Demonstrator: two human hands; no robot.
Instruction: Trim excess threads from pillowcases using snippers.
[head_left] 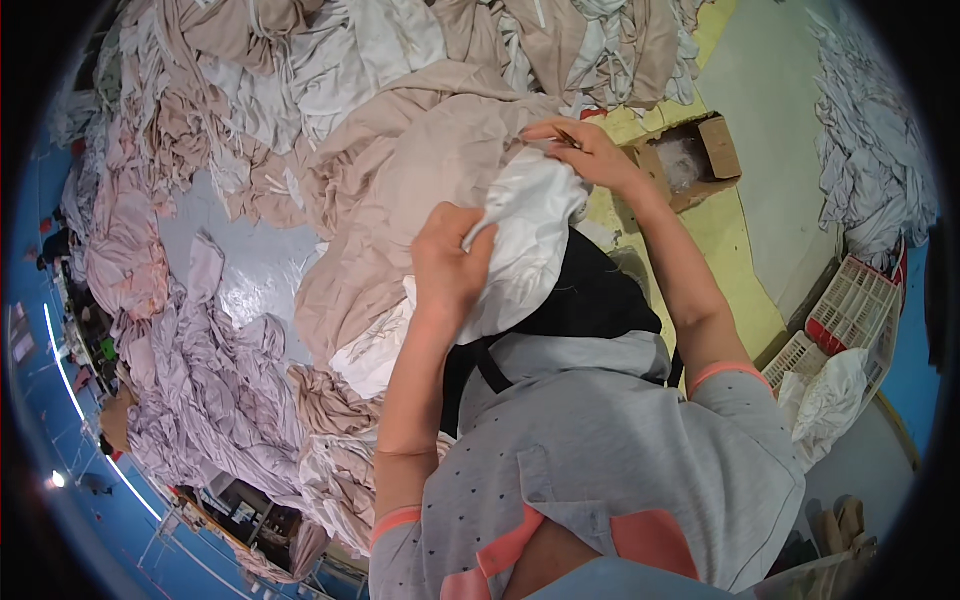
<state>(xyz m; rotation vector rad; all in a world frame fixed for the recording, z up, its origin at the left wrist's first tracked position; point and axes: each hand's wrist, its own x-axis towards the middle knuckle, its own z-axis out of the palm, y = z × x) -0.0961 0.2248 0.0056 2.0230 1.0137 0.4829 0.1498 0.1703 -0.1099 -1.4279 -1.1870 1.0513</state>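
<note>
Fabric heaps (225, 370) far, left. My left hand (450, 250) clamped on white cloth (525, 215), centre; right hand (592, 158) at its far edge, closure unclear. Likely edge check; next calls for steady tension.

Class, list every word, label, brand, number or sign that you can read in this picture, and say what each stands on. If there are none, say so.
No text can be read anywhere.
White cloth in the left hand: no lettering seen.
Beige cloth: no lettering seen.
Cardboard box: nothing legible.
Grey shirt: small dark marks, not readable as letters.
Background at the far left: too small and blurred to tell.
</note>
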